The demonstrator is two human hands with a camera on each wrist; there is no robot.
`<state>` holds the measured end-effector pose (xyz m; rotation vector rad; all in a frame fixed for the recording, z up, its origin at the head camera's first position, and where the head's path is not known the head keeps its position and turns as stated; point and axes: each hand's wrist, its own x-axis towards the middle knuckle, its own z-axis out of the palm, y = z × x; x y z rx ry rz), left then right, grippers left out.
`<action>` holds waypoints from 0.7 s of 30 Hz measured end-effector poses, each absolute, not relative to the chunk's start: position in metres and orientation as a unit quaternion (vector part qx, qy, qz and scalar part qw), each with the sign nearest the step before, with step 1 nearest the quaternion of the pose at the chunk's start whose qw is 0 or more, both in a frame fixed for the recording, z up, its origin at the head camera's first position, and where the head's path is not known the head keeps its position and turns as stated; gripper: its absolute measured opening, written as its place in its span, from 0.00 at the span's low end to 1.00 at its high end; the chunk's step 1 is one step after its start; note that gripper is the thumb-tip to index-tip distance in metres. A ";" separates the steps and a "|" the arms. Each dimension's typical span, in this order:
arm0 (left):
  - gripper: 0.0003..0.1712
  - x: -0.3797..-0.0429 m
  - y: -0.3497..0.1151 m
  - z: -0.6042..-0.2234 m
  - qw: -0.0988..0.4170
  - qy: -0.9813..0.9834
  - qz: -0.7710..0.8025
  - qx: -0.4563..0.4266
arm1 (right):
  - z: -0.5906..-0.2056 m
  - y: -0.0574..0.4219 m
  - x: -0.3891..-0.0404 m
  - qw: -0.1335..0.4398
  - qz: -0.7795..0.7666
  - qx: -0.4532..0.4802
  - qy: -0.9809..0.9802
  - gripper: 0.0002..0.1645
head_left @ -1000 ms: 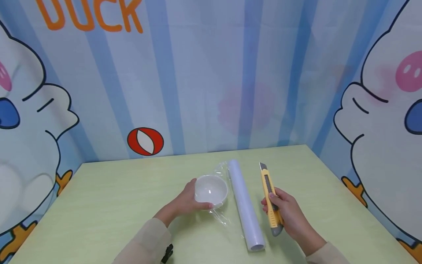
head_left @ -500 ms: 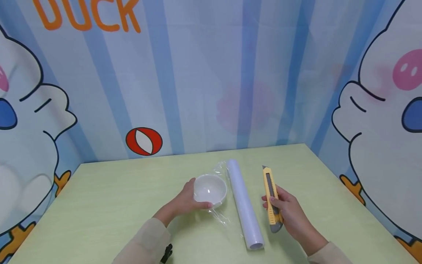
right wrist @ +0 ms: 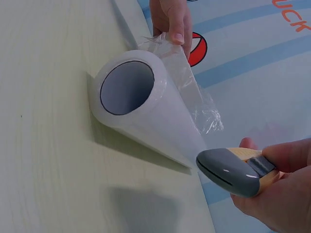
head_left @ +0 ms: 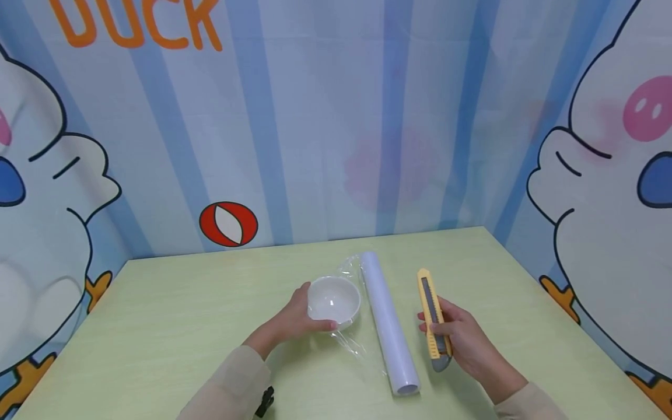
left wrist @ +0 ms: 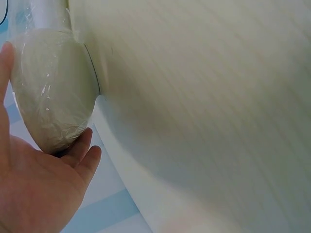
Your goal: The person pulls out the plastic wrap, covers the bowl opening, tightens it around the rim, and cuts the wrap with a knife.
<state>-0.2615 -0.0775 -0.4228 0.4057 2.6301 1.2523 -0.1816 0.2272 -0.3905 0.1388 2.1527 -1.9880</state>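
Observation:
A white bowl [head_left: 335, 300] with clear cling film [head_left: 349, 343] stretched over it is gripped at its left side by my left hand [head_left: 294, 319], thumb near the front rim. In the left wrist view the film clings in wrinkles to the outside of the bowl [left wrist: 53, 87]. My right hand [head_left: 468, 338] holds a yellow and grey utility knife [head_left: 431, 312] above the table, its front end pointing away from me. No blade shows at its tip. The thumb [right wrist: 286, 155] presses on the slider. Between the hands lies a thick cling film roll [head_left: 389, 326].
The pale green table [head_left: 184, 326] ends at a blue striped backdrop [head_left: 325, 128] with cartoon ducks on both sides. Loose film edges [right wrist: 209, 114] stick out around the bowl, close to the roll. A dark strap end [head_left: 266, 400] hangs at the left sleeve.
The knife's blade has slid back into the handle as my right thumb moved down along it. My left hand and the bowl hold still; the head view has shifted slightly.

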 end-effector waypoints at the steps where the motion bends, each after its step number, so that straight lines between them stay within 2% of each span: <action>1: 0.63 -0.261 -0.078 -0.423 0.104 0.890 0.423 0.133 | -0.390 0.227 -0.182 0.109 -0.673 0.046 0.730 0.37; 5: 0.66 -0.260 -0.079 -0.422 0.117 0.892 0.421 0.116 | -0.391 0.228 -0.183 0.123 -0.669 0.040 0.732 0.39; 13: 0.66 -0.260 -0.078 -0.421 0.120 0.893 0.420 0.110 | -0.389 0.233 -0.188 0.127 -0.621 0.045 0.772 0.40; 21: 0.64 -0.258 -0.077 -0.420 0.128 0.892 0.419 0.106 | -0.394 0.246 -0.202 0.071 -0.472 0.069 0.876 0.35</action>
